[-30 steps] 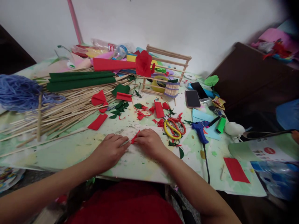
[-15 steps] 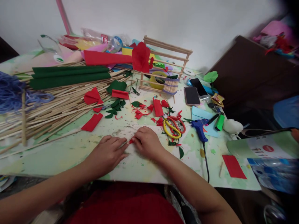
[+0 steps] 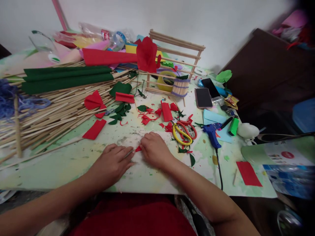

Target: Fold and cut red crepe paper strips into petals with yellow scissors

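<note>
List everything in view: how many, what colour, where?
Table: one, pale green, underneath
Yarn: one tangle, blue, left
Sticks: many, tan, left
Sheets: count unclear, dark green, on sticks
Clear plastic: several, transparent, back left
Rack: one, tan, back centre
Flower: one, red, rack's left end
Tape roll: one, yellow, by rack
Scraps: many, red and green, centre
Scissors: count unclear, yellow and orange handles, right
Glue gun: one, blue, right
Block: one, green, right
Phones: two, dark, back right
Rectangle: one, red, front right
Small piece: one, red, front centre
Left hand: one, bare, at small piece
Right hand: one, bare, at small piece
</note>
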The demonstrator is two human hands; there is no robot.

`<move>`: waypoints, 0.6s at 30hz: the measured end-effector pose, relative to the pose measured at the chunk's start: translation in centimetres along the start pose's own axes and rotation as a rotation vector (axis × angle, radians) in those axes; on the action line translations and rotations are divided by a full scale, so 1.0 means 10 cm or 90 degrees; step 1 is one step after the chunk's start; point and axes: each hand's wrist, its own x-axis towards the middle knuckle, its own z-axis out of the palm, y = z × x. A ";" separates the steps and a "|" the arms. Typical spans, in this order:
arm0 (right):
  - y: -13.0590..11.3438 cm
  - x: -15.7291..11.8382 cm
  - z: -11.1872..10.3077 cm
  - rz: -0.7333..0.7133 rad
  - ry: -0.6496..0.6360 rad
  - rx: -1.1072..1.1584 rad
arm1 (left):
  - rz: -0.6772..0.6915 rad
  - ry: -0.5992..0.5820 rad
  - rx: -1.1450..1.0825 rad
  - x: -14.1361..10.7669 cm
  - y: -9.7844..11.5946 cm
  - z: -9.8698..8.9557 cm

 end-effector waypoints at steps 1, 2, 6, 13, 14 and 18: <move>0.00 0.00 0.00 0.000 0.001 0.000 | -0.004 -0.003 -0.005 0.00 0.00 0.00; 0.00 0.00 0.00 0.000 0.004 0.001 | -0.007 -0.006 -0.009 0.00 0.00 -0.01; 0.00 0.01 0.00 0.001 0.010 0.008 | 0.006 -0.019 0.006 0.02 0.04 -0.02; 0.01 0.00 0.02 0.020 0.008 0.043 | -0.004 -0.051 0.009 0.02 0.08 0.04; 0.01 -0.01 0.03 0.039 0.016 0.046 | 0.002 -0.048 0.012 0.02 0.07 0.05; 0.04 -0.03 0.05 0.168 0.067 0.040 | 0.038 -0.014 0.004 0.03 0.05 0.06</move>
